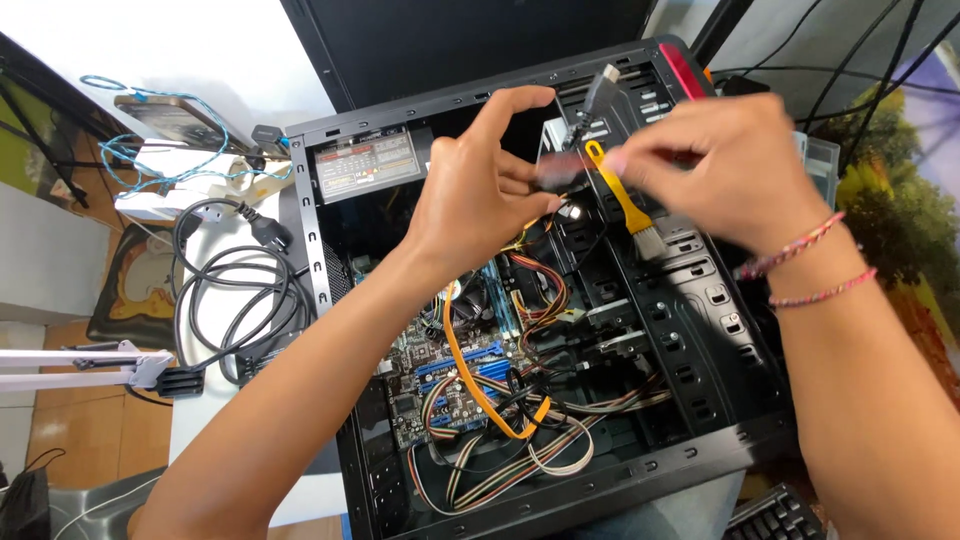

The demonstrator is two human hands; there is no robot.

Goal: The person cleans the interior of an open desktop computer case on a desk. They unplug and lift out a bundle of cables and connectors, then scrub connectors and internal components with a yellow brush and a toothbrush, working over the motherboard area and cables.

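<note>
Brush (pixel 622 200), yellow-handled, hangs bristles-down from the right hand (pixel 715 165), pinched at the handle's top over the open computer case (pixel 520 330) lying on the tabletop (pixel 215 400). The left hand (pixel 480 190) pinches a small dark part (pixel 558 172), blurred, between the hands. I judge dusting that part is in hand; next calls for steady, light strokes clear of the cables (pixel 500 400).

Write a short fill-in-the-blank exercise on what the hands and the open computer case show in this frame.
1. The brush in the right hand has a ____ handle.
2. The left hand is raised over the open ____ case.
3. A coiled black power cable lies to the ____ of the case.
4. Two bracelets sit on the ____ wrist.

Missing words: yellow; computer; left; right
</note>
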